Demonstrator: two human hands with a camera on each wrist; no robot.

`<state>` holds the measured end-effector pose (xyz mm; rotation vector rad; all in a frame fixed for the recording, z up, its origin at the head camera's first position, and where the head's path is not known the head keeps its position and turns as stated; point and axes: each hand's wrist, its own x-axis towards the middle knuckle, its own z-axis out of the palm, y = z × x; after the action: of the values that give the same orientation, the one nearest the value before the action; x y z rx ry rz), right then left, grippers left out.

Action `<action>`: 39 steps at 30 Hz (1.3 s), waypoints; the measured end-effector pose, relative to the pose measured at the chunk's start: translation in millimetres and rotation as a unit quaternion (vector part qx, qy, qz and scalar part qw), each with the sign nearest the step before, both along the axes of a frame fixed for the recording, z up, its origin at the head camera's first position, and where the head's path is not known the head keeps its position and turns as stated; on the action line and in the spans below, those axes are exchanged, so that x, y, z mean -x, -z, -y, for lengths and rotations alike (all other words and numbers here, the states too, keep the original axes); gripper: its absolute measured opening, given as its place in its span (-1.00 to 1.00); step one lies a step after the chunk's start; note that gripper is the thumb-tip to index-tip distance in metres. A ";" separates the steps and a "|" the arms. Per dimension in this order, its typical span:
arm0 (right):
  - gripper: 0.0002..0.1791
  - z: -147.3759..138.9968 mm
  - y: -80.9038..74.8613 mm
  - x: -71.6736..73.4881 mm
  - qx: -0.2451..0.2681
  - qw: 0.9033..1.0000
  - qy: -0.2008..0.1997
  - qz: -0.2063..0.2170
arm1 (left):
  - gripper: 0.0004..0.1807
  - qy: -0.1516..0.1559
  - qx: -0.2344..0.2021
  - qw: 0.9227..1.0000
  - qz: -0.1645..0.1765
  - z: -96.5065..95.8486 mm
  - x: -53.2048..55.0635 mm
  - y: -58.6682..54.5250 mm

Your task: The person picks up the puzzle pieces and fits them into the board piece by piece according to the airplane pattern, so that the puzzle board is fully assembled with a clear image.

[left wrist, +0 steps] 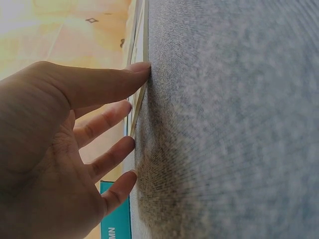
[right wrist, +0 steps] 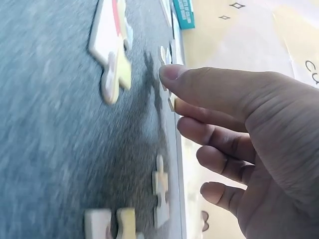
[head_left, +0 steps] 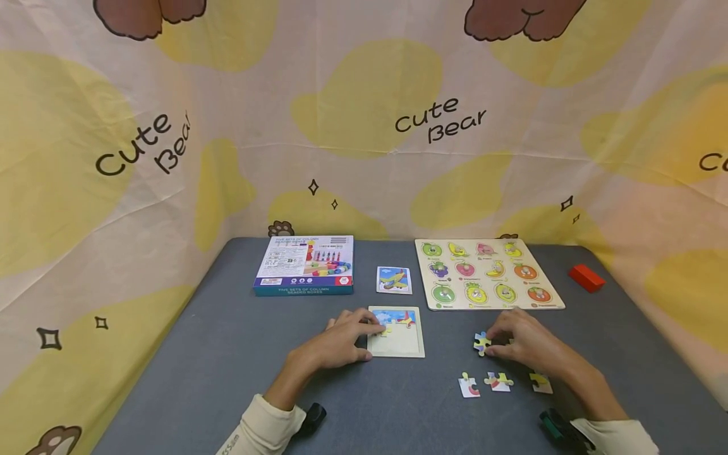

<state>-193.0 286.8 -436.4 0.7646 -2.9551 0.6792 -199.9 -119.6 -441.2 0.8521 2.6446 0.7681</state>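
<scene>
My right hand [head_left: 529, 341] pinches a jigsaw puzzle piece [head_left: 482, 343] between thumb and index finger. The right wrist view shows that held piece [right wrist: 163, 56] raised off the table, its shadow beneath. My left hand [head_left: 344, 338] touches the left edge of a square puzzle tray [head_left: 398, 347], its thumb at the near left corner and its index finger over the tray. Pieces with blue sky and a red part fill the tray's upper portion; bare board shows below. Loose pieces lie near my right hand: a white-and-red one [head_left: 469, 385], a joined-looking pair [head_left: 499, 382] and a yellow one [head_left: 541, 383].
Behind the tray lies a picture card with a yellow airplane [head_left: 394, 280]. A boxed bead set [head_left: 304, 265] lies at the back left. A fruit puzzle board [head_left: 489, 275] occupies the back right, with a red block [head_left: 586, 278] beside it. Patterned cloth [head_left: 364, 126] hangs behind the table.
</scene>
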 end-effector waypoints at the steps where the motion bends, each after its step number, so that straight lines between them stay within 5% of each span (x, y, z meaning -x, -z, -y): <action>1: -0.83 1.8 -0.3 0.9 0.001 1.000 -0.001 -0.004 | -0.38 0.000 -0.001 1.000 0.000 0.0 -0.1 -0.3; 24: -0.78 73.3 -2.0 20.5 -0.034 0.998 -0.056 0.009 | -0.39 -0.003 0.001 1.000 0.001 0.1 -2.5 -1.3; 39: -0.81 120.6 -2.4 33.1 -0.027 0.993 -0.116 -0.021 | -0.40 0.001 0.005 1.000 -0.008 -0.7 -1.1 0.7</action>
<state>-226.1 166.2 -434.0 1.1238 -2.8855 0.5846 -198.8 -118.9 -441.9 0.8621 2.6592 0.7494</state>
